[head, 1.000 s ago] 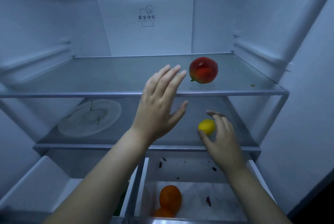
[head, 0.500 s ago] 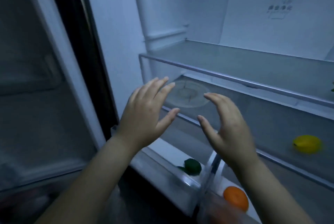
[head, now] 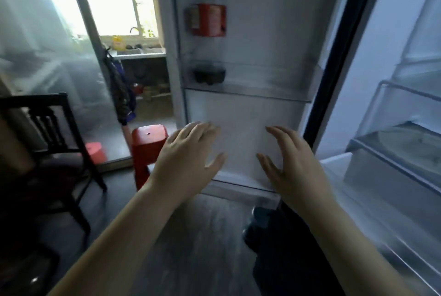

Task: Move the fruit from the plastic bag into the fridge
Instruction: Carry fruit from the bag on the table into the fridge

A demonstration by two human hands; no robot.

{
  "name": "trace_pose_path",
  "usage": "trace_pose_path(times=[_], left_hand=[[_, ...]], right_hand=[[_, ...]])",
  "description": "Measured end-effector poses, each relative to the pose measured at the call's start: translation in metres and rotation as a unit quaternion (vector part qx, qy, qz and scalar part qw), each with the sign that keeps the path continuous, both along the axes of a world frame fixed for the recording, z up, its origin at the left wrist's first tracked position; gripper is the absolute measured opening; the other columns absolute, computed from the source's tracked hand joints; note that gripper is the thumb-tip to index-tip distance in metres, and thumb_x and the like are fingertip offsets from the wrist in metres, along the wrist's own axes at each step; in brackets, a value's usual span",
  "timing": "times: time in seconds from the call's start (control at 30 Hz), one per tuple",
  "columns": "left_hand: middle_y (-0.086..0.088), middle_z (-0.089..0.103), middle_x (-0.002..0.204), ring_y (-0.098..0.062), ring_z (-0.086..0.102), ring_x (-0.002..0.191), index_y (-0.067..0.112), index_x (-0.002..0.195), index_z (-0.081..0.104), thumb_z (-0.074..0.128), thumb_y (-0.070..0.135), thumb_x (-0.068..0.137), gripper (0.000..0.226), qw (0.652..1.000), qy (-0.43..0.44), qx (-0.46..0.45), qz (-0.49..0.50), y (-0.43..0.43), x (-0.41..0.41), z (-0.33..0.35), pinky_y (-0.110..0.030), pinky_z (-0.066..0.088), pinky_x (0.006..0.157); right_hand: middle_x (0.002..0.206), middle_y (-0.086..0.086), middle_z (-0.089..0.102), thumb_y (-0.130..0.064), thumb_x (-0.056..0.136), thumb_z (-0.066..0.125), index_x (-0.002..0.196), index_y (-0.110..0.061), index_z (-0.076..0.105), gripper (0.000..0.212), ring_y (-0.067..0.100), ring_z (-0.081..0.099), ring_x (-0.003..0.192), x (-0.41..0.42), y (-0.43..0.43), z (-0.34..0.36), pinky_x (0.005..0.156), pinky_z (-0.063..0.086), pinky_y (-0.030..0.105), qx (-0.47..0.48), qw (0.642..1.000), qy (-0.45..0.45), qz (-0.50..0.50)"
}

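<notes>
To your left, a dark slatted wooden chair (head: 47,143) and a glossy red plastic stool (head: 149,145) stand on the floor. Your left hand (head: 188,159) hangs spread and empty before the smooth white fridge door (head: 257,116). Your right hand (head: 293,164) is equally loose-fingered and holds nothing, so I judge both are free to fetch more fruit. At far right are the fridge's glass shelves (head: 405,143). Neither fruit nor plastic bag is in view.

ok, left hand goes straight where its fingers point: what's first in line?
Probably the fridge door's white inner panel, below its clear door shelf. The left hand is open, holding nothing; depth is unclear.
</notes>
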State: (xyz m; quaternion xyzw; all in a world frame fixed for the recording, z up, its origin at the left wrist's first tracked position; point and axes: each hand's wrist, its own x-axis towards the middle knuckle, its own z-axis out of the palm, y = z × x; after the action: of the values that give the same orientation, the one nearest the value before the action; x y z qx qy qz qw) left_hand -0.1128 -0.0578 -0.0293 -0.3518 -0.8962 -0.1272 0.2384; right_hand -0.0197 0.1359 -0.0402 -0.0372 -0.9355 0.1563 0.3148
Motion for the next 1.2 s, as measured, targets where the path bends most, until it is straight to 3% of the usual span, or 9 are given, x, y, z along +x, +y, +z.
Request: trace_pose_path(times=[0.27,0.37,0.53,0.63,0.83,1.07,1.2], left_hand=[[-0.003,0.056,0.131,-0.025,0.051,0.123,0.017,0.129,0.054,0.036,0.055,0.085,0.061,0.98,0.004,-0.022,0.198,-0.22,-0.025,-0.01,-0.042,0.041,0.099],[-0.004,0.056,0.131,-0.025,0.051,0.123,0.017,0.127,0.056,0.034,0.055,0.084,0.061,0.959,0.001,-0.027,0.281,-0.286,-0.02,-0.011,-0.043,0.041,0.097],[-0.004,0.054,0.134,-0.025,0.048,0.125,0.017,0.13,0.053,0.031,0.057,0.086,0.063,0.92,-0.012,-0.017,0.392,-0.376,-0.01,-0.019,-0.045,0.039,0.099],[-0.004,0.055,0.133,-0.024,0.048,0.124,0.016,0.13,0.053,0.03,0.057,0.086,0.065,0.895,-0.021,-0.015,0.446,-0.411,-0.014,-0.027,-0.045,0.039,0.098],[0.001,0.051,0.137,-0.017,0.042,0.129,0.019,0.135,0.047,0.025,0.06,0.085,0.069,0.858,-0.056,-0.008,0.511,-0.451,-0.064,-0.051,-0.039,0.033,0.104],[-0.006,0.043,0.144,-0.022,0.04,0.133,0.015,0.139,0.044,0.027,0.057,0.085,0.07,0.818,-0.073,0.023,0.57,-0.471,-0.144,-0.075,-0.039,0.031,0.107],[-0.006,0.041,0.146,-0.022,0.037,0.135,0.015,0.141,0.039,0.029,0.057,0.086,0.07,0.797,-0.089,0.029,0.596,-0.492,-0.171,-0.093,-0.041,0.034,0.108]], right_hand=[[0.143,-0.002,0.04,-0.052,0.085,0.046,0.141,-0.023,0.035,0.064,0.015,0.04,0.128,-0.09,-0.191,-0.012,0.101,0.041,0.033,-0.015,0.986,-0.037,0.165],[0.145,-0.003,0.038,-0.048,0.088,0.052,0.143,-0.023,0.034,0.062,0.015,0.036,0.131,-0.117,-0.253,-0.015,0.104,0.029,0.028,-0.009,0.972,-0.045,0.229],[0.14,0.003,0.045,-0.046,0.088,0.054,0.138,-0.016,0.043,0.06,0.019,0.039,0.13,-0.165,-0.343,-0.015,0.103,0.022,0.02,0.004,0.942,-0.045,0.332],[0.139,0.003,0.047,-0.047,0.089,0.051,0.137,-0.015,0.044,0.059,0.019,0.041,0.128,-0.196,-0.384,-0.02,0.103,0.013,0.012,0.011,0.92,-0.042,0.39],[0.138,0.003,0.047,-0.048,0.085,0.05,0.137,-0.016,0.042,0.062,0.022,0.042,0.129,-0.277,-0.435,-0.038,0.104,0.029,0.026,0.007,0.88,-0.061,0.472],[0.135,0.004,0.05,-0.04,0.084,0.058,0.135,-0.014,0.045,0.059,0.022,0.044,0.126,-0.387,-0.457,-0.041,0.102,0.029,0.024,0.001,0.855,-0.081,0.512],[0.134,0.005,0.05,-0.034,0.085,0.062,0.134,-0.012,0.047,0.056,0.026,0.047,0.122,-0.428,-0.491,-0.057,0.098,0.036,0.03,0.009,0.834,-0.099,0.543]])
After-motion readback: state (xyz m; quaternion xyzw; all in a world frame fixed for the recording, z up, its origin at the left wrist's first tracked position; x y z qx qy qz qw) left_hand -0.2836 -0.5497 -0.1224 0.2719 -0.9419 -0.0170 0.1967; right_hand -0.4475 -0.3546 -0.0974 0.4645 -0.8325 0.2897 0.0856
